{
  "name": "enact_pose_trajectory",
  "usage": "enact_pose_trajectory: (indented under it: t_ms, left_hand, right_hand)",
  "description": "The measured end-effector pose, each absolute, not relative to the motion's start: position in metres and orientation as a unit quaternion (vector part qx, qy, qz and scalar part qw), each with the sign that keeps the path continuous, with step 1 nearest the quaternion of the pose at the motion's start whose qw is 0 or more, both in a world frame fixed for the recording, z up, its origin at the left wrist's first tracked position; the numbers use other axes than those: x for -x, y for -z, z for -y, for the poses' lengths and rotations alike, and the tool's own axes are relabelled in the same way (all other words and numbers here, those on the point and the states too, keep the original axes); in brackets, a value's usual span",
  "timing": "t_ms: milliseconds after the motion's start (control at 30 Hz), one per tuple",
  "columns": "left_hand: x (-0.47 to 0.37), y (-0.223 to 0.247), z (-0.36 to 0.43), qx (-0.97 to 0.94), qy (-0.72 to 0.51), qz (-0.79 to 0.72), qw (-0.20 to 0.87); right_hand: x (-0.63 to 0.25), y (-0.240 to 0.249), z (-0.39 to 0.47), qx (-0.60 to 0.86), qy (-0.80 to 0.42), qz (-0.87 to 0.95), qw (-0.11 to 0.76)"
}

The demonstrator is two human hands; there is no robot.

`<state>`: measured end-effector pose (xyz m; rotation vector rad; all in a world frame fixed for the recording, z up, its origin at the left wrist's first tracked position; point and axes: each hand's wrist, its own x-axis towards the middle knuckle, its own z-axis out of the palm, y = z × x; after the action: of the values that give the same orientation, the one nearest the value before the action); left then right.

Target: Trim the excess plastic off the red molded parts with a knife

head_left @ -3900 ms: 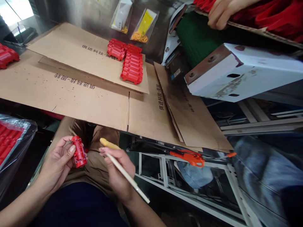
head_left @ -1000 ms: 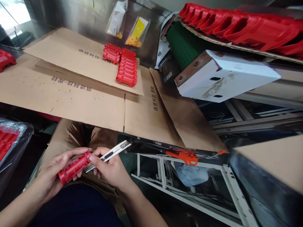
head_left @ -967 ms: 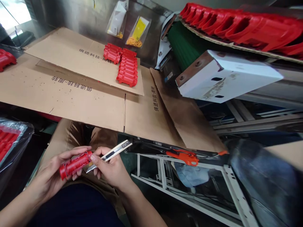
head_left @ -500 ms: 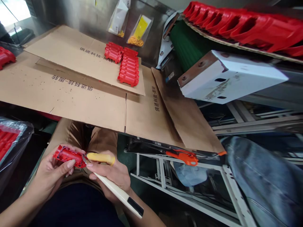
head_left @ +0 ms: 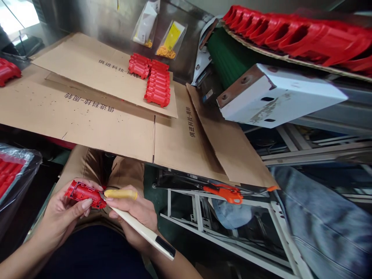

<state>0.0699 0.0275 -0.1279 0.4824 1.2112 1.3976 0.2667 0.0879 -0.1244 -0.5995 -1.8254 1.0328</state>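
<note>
My left hand (head_left: 62, 211) is closed around a red plastic half-shell part (head_left: 85, 194), its hollow, ribbed inside facing up, over my lap. In my right hand (head_left: 136, 217) is a knife (head_left: 142, 231) with a long cream handle and a black end piece, slanting down to the right. The short metal tip of the knife touches or sits very close to the right end of the red part; exact contact is hard to make out. A yellow finger cot (head_left: 120, 194) covers one finger of my right hand.
Several red parts (head_left: 157, 87) lie on cardboard sheets (head_left: 128, 133) ahead. Bags with yellow finger cots (head_left: 166, 50) lie behind. More red parts (head_left: 314, 37) fill a tray above a white metal bracket (head_left: 281, 97) on the right. An orange-handled tool (head_left: 223, 192) hangs by the table edge.
My right hand and the knife have shifted slightly left and up against the red part's right end. My left hand keeps its hold, with the part almost unmoved.
</note>
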Motion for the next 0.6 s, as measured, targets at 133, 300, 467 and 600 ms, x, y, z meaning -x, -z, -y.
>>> enact_pose_trajectory:
  t_ms: [133,300,467,600]
  left_hand:
    - [-0.07,0.127,-0.026,-0.192,-0.6,-0.507,0.588]
    - [-0.07,0.124,-0.024,-0.156,-0.608,-0.504,0.594]
    - [-0.067,0.127,-0.023,-0.187,-0.602,-0.5,0.594]
    - [-0.073,0.119,-0.028,-0.168,-0.605,-0.521,0.577]
  right_hand:
    - [-0.265,0.127,-0.084,0.252,-0.436,0.722,0.475]
    - [-0.264,0.126,-0.081,0.256,-0.437,0.716,0.48]
    - [-0.266,0.125,-0.084,0.27,-0.453,0.711,0.466]
    - [-0.272,0.126,-0.094,0.231,-0.421,0.762,0.434]
